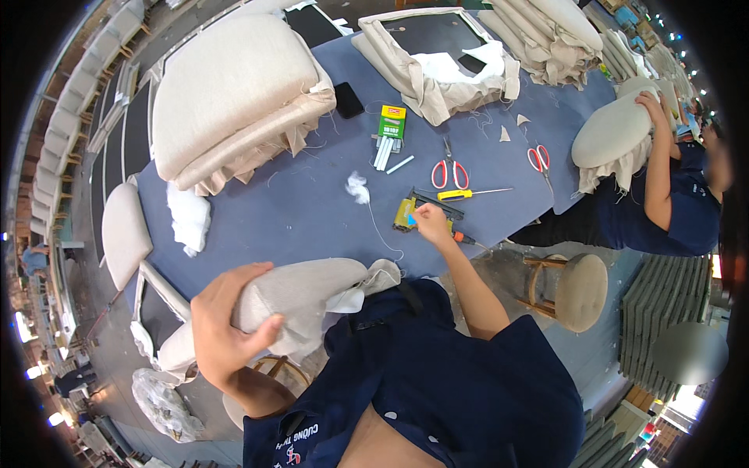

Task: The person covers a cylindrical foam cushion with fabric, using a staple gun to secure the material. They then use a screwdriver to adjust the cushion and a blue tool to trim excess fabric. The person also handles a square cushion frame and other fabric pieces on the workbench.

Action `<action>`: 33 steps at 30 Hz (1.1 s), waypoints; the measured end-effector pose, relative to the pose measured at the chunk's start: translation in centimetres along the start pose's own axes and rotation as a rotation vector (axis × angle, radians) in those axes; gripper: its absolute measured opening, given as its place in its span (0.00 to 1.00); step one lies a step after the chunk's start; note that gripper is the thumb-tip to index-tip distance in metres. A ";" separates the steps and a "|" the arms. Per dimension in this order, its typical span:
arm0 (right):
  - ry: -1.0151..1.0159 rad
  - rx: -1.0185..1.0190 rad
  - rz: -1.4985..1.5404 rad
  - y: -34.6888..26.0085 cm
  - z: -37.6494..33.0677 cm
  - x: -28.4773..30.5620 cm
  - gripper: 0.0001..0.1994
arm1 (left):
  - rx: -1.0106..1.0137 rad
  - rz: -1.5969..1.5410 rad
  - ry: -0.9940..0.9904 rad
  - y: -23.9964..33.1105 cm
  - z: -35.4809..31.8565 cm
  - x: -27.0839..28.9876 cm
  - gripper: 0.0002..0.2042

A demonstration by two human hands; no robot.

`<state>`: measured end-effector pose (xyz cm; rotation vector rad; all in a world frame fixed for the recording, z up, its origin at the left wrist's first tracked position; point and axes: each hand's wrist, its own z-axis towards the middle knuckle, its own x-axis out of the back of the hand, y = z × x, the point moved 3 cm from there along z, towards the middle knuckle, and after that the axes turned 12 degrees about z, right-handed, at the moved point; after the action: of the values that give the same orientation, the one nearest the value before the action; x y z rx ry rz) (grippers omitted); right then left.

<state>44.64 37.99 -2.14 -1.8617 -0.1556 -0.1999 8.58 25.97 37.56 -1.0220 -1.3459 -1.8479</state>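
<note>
My left hand (226,312) is closed round the end of a beige fabric-covered cushion (300,292), its thumb on the near side. The cushion is tilted up against the table's near edge in front of my body, with loose cloth and white padding at its right end. My right hand (431,224) is closed on a yellow-green and black staple gun (404,212) lying on the table. A small blue patch shows at those fingertips; I cannot tell what it is. Just beyond the gun lie a yellow-handled screwdriver (456,195) and red-handled scissors (450,173).
On the blue-grey table (300,214) are a green staple box (392,123), a phone (349,100), a second pair of scissors (539,159) and a large beige cushion (234,93). At the right, a co-worker (663,191) handles a round-ended cushion (612,132). A stool (581,292) stands beside me.
</note>
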 end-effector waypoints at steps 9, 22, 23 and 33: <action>-0.444 0.465 0.099 -20.4 -4.2 -7.7 0.23 | 0.285 0.028 0.011 -6.8 2.8 0.4 0.23; -0.305 1.046 0.387 -28.3 -12.6 -16.9 0.37 | 0.221 -0.088 0.036 -8.6 5.4 -0.7 0.25; -0.250 1.085 0.400 -28.0 -12.6 -16.8 0.39 | 0.204 -0.078 0.093 -8.1 5.1 -1.1 0.25; -0.589 0.792 0.364 -22.7 -10.7 -12.9 0.55 | 0.139 0.311 -0.101 0.3 -0.3 -0.4 0.43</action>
<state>26.66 34.38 19.35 -1.0783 -0.2511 0.5953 8.97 25.65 37.27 -1.1894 -1.2714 -1.4712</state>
